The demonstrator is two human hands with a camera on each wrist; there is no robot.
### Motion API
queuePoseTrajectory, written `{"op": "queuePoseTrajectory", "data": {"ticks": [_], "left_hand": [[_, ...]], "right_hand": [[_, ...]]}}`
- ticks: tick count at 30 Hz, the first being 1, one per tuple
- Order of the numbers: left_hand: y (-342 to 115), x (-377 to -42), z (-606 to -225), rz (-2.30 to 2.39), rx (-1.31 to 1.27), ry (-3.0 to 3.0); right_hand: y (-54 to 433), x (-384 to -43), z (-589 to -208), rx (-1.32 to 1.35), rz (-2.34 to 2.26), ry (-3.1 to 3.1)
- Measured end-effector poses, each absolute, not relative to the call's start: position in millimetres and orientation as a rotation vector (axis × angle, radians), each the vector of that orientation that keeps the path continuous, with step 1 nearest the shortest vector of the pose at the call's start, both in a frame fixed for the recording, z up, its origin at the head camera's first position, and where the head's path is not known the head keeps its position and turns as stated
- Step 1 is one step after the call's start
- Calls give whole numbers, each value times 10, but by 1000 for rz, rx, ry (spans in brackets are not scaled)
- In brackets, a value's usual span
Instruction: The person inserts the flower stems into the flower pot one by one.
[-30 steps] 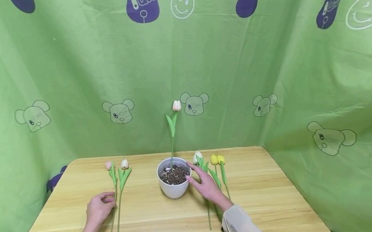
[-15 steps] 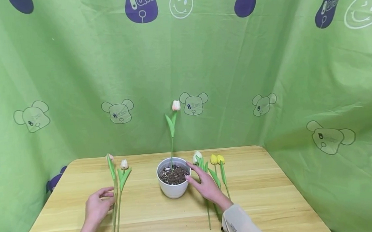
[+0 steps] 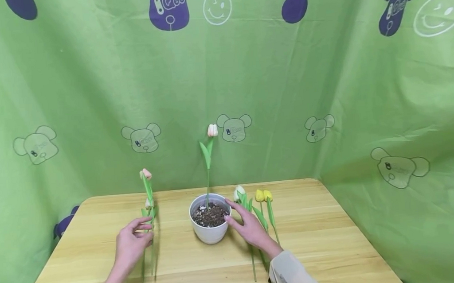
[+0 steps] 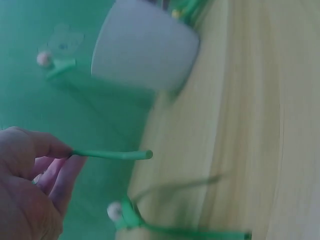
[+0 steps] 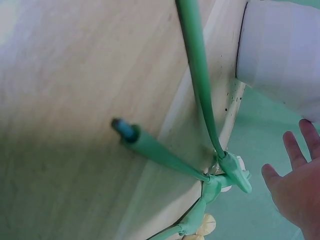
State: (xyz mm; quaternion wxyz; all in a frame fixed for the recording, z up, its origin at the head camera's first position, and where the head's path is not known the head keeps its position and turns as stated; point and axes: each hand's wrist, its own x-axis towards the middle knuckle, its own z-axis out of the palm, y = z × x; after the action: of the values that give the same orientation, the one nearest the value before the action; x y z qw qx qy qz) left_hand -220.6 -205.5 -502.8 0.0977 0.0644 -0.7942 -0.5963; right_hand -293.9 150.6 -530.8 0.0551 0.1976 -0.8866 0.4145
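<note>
Pink held bloom (image 3: pixel 147 173), seemingly head-view only

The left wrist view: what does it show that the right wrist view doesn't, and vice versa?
Only the left wrist view shows the left hand pinching a tulip, with a second tulip on the table. Only the right wrist view shows the right hand, fingers at the pot, and a dark-tipped stem. Both show the pot, table and green cloth.

Pink tulip (image 3: pixel 148 188) aloft in left fingers (image 4: pixel 50 144)
</note>
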Motion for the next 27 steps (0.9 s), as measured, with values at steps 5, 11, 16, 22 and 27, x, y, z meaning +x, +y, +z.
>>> {"op": "queuePoseTrajectory", "data": {"ticks": [5,11,16,22,27], "left_hand": [[-1842,-2166,-4888,-1773,121,-2324],[-1643,-2255,-4753,-1846,27,-2253],[-1469,-2352,-4629,-1902,-97,-2174],[-1310,-2449,-4476,-1905,-211,-2127],[-1167,-2569,-4349,-1906,-275,-2091]], "right_hand": [[1505,-2947,-5317,598,1269,-2697],[1510,-2952,-5324,608,1268,-2693],[1500,-2953,-5331,605,1280,-2676],[1494,-2944,-5323,615,1301,-2686],[1502,-2946,-5319,608,1303,-2685]]}}
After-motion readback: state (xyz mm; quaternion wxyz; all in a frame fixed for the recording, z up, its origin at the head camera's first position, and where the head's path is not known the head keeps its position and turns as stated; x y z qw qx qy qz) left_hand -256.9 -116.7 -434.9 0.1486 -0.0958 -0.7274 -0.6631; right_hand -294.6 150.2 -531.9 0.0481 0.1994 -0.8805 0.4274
